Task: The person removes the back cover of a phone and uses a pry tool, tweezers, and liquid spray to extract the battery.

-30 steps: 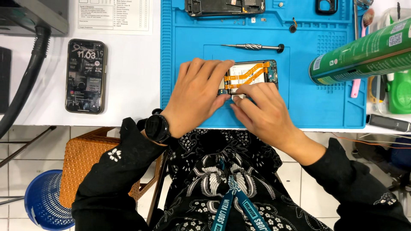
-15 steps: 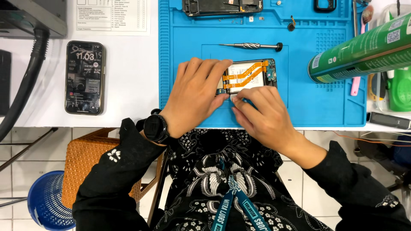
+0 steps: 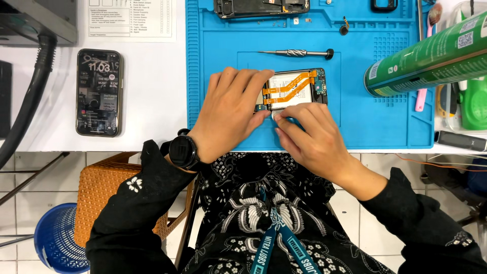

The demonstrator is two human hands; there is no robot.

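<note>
A: Eyes on the opened phone [image 3: 297, 87] — back cover off, orange flex cables across its insides, lying flat in the middle of the blue repair mat [image 3: 213, 45], close to the mat's near edge.

B: And both hands are on it. The left hand [image 3: 231, 114] lies flat over the phone's left end, fingers spread and pressing down, thumb tucked along the lower edge.

A: Right hand [image 3: 309, 134]?

B: Fingertips drawn together at the phone's bottom edge, right by the left thumb. Whether they pinch something tiny, I cannot tell; it's hidden under the fingers.

A: A black watch [image 3: 183, 151] on the left wrist, dark sleeves on both arms.

B: Moving outward: a slim metal screwdriver [image 3: 297, 53] lies on the mat just beyond the phone, apart from it. Farther back, at the mat's far edge, another dismantled phone body [image 3: 261, 7].

A: To the right, a green spray can [image 3: 431, 58] lies tilted, its base over the mat's right side. A pink tool [image 3: 421, 99] pokes out below it.

B: Off to the left, on the white surface [image 3: 152, 91], an intact black smartphone [image 3: 99, 92] with its screen lit, well apart from the mat. A printed sheet [image 3: 132, 18] lies beyond it.

A: And a thick black hose [image 3: 30, 96] curves down the far left.
</note>
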